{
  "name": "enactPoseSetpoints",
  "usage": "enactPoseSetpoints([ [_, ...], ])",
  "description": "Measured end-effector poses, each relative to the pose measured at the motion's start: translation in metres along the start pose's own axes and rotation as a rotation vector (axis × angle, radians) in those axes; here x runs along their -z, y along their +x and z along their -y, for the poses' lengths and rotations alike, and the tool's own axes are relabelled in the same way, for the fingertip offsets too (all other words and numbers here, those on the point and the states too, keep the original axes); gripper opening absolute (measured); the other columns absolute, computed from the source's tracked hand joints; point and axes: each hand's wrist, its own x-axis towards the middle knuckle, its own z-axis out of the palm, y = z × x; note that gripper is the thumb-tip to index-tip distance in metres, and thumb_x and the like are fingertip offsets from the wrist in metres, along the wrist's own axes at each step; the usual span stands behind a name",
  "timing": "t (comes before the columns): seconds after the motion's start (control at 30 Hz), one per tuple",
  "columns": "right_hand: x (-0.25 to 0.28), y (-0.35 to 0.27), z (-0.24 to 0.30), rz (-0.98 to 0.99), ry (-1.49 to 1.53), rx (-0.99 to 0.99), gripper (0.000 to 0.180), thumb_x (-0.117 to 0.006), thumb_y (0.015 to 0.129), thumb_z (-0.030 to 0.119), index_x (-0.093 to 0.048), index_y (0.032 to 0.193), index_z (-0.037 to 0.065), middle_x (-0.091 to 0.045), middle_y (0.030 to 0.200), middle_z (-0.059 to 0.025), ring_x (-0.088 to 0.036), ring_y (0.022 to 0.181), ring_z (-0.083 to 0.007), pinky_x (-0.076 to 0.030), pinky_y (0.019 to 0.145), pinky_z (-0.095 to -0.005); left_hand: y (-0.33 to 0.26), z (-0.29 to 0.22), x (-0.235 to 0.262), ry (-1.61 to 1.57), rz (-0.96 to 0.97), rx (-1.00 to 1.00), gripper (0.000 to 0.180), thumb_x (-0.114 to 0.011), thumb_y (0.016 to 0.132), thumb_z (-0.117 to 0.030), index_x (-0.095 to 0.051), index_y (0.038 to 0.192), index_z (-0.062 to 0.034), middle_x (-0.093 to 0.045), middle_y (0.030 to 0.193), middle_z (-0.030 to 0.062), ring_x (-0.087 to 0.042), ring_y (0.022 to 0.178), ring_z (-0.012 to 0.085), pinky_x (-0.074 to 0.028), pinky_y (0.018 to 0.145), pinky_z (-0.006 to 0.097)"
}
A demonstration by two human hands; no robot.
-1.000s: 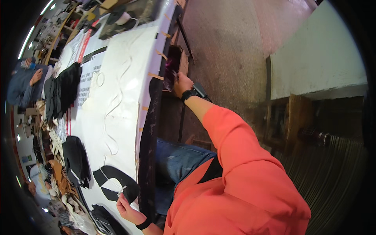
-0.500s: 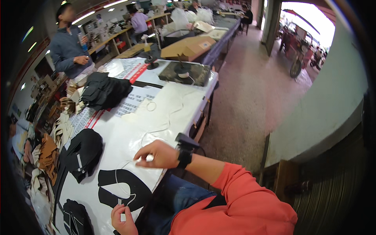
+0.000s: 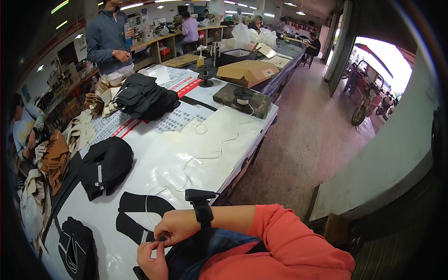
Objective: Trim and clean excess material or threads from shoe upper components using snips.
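Observation:
A black curved fabric piece [image 3: 133,203] lies on the white-covered table at its near edge, partly hidden by my right hand. My left hand [image 3: 153,259] is closed in a pinch at the piece's near end. Against its fingertips, my right hand [image 3: 179,226] also pinches, and a bit of dark fabric shows between the two. A thin white cord [image 3: 186,173] runs loosely along the table to the fabric piece; its near end is hidden around my fingers. The cord leads back to a white spool [image 3: 243,99] on a dark board.
To the left are a rounded black fabric bundle [image 3: 106,165] and a black bundle with white cords [image 3: 77,249]. Farther back sit a stack of black fabric [image 3: 144,95], a cardboard box [image 3: 247,72] and an empty black reel [image 3: 205,79]. A person [image 3: 109,42] stands across the table.
My right hand has come down and left from above the fabric piece to meet my left hand. The view has shifted, so the far table sits lower and farther right.

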Motion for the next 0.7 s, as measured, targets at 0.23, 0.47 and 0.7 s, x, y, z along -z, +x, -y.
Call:
enactPoseSetpoints([
  [0.23, -0.002, 0.008, 0.015, -0.02, -0.051, -0.048, 0.017, -0.071, 0.086, 0.017, -0.069, 0.099, 0.007, -0.069, 0.078, -0.0114, -0.068, 0.073, -0.0294, -0.051, 0.065, -0.039, -0.03, 0.044, 0.014, 0.035, -0.046, 0.038, 0.04, -0.07, 0.094, -0.027, -0.062, 0.125, -0.003, -0.065, 0.115, 0.0215, -0.065, 0.078, 0.0254, -0.052, 0.075, 0.034],
  [0.47, 0.019, 0.03, -0.029, -0.146, 0.011, -0.121, 0.019, -0.061, 0.081, 0.001, -0.069, 0.099, 0.003, -0.072, 0.09, -0.0113, -0.071, 0.081, -0.0226, -0.055, 0.075, -0.0334, -0.006, 0.05, -0.007, -0.077, -0.048, 0.15, 0.019, -0.072, 0.088, -0.011, -0.065, 0.103, -0.0018, -0.065, 0.098, 0.0148, -0.062, 0.091, 0.0308, -0.048, 0.08, 0.038],
  [0.7, 0.031, 0.04, -0.022, -0.15, 0.206, -0.304, 0.016, -0.066, 0.094, 0.017, -0.067, 0.094, 0.001, -0.069, 0.079, -0.005, -0.066, 0.076, -0.0114, -0.053, 0.072, -0.0275, -0.029, 0.066, -0.007, 0.316, 0.06, -0.01, 0.037, -0.074, 0.083, -0.015, -0.066, 0.118, -0.0078, -0.056, 0.136, 0.0126, -0.045, 0.132, 0.0403, -0.035, 0.109, 0.05],
])
